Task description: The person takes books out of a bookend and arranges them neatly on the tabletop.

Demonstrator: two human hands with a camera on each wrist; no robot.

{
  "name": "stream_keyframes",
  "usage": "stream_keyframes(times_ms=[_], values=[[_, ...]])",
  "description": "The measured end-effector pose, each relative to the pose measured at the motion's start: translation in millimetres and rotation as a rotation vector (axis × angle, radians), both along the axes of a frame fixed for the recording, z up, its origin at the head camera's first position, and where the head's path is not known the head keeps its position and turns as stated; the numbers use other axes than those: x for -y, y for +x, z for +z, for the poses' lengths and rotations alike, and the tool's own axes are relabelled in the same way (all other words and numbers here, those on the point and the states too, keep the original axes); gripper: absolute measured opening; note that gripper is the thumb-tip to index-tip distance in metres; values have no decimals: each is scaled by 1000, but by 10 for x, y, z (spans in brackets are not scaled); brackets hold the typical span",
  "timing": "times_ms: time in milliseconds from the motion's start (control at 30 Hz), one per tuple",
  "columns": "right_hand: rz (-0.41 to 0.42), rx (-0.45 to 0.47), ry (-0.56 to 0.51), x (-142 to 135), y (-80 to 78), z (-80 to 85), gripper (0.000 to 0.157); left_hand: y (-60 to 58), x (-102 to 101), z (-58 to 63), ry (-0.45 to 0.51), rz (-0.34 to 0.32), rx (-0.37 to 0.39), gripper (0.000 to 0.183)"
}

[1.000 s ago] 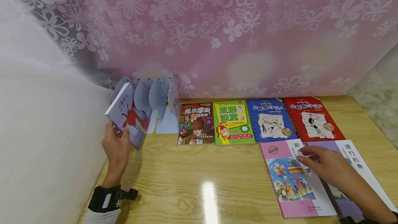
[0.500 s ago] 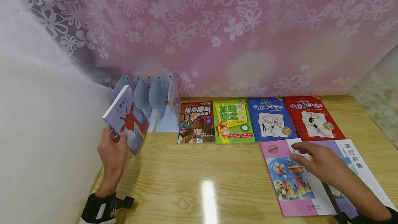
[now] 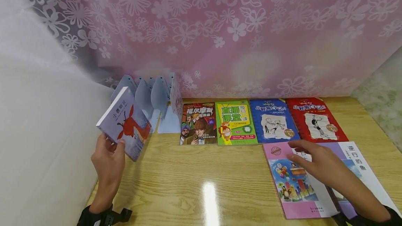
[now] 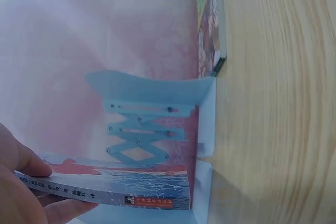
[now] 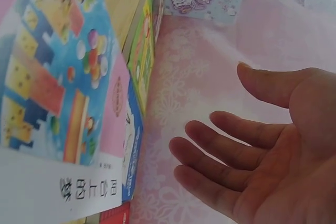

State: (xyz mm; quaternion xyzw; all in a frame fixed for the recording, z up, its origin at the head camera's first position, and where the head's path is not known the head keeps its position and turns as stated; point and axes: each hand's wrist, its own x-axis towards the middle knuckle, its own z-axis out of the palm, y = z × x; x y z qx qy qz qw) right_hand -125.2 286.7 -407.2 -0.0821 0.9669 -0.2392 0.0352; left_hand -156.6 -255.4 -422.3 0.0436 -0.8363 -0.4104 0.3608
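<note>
My left hand [image 3: 108,161] pinches a paperback book [image 3: 128,125] by its near left edge, thumb on the front cover. The cover is lilac-blue with a red animal, and the book is tilted. Behind it stands a light-blue expandable book rack [image 3: 160,97] with upright dividers. In the left wrist view the book's spine [image 4: 105,195] shows beside the rack's folding lattice [image 4: 139,135]. My right hand [image 3: 323,163] hovers over a pink-and-white book [image 3: 298,180], holding nothing. The right wrist view shows its fingers [image 5: 226,166] loosely extended and thumb apart.
Along the back wall lie a detective book [image 3: 198,125], a green book [image 3: 236,123], a blue book [image 3: 274,121] and a red book [image 3: 317,119]. A purple-and-white book [image 3: 361,163] lies at the right. A white wall [image 3: 47,142] rises close by my left hand.
My left hand has drawn the book down and left, away from the rack, and its cover shows more. The right hand has shifted slightly left over the pink-and-white book.
</note>
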Motion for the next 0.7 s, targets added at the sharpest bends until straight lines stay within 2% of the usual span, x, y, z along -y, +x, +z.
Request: stream_keyframes(times_ms=[167, 400, 700], values=[[37, -33, -20, 61, -23, 50, 57, 88, -75, 70, -14, -21, -1, 52], [61, -57, -53, 142, -56, 97, 57, 211, -213, 182, 18, -97, -44, 49], [91, -70, -136, 280, -103, 147, 53, 322, -343, 282, 18, -152, -19, 52]])
